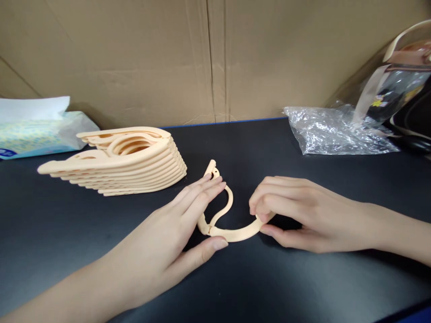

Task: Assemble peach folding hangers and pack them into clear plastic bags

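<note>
A cream plastic folding hanger [239,234] lies on the black table in front of me, its hook curving to the right and a thinner S-shaped piece rising from the joint. My left hand [178,229] rests over its left part, fingers stretched along it and the thumb by the base of the hook, holding it against the table. Much of that part is hidden under the palm. With thumb and fingers pinched, my right hand [299,213] grips the hook's far end. To the left stands a neat stack of folded hangers [144,168] of the same cream colour.
A tissue pack [37,130] sits at the back left, behind the stack. At the back right lies a crinkled clear plastic bag [330,132], beside a transparent handbag [387,89]. Cardboard [151,63] walls off the rear of the black table [245,152].
</note>
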The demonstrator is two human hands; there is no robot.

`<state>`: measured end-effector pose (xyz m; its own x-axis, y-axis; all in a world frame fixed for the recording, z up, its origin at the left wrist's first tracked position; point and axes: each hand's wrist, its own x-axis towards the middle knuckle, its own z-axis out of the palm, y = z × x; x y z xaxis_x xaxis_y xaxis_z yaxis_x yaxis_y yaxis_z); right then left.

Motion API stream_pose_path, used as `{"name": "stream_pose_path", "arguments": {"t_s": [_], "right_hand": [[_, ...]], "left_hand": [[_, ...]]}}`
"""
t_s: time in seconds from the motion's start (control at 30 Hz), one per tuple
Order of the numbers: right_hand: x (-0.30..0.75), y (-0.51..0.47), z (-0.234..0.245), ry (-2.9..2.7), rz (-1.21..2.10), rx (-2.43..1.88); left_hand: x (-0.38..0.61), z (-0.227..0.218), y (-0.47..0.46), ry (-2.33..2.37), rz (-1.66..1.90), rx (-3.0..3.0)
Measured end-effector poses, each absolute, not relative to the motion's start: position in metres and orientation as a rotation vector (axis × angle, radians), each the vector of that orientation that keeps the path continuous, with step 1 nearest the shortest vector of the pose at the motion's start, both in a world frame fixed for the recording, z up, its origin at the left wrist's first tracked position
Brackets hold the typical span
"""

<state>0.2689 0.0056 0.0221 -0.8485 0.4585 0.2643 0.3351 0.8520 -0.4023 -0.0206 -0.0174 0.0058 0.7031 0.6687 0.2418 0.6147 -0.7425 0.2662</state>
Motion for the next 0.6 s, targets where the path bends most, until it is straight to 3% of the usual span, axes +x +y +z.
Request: {"name": "stream_pose_path", "arguments": {"t_s": [0.6], "right_hand": [[0.2714, 0.0134, 0.0191, -2.64, 0.212, -0.721]], "left_hand": [[-0.0193, 0.0006, -0.0158, 1.089, 0.567, 2.727]]}}
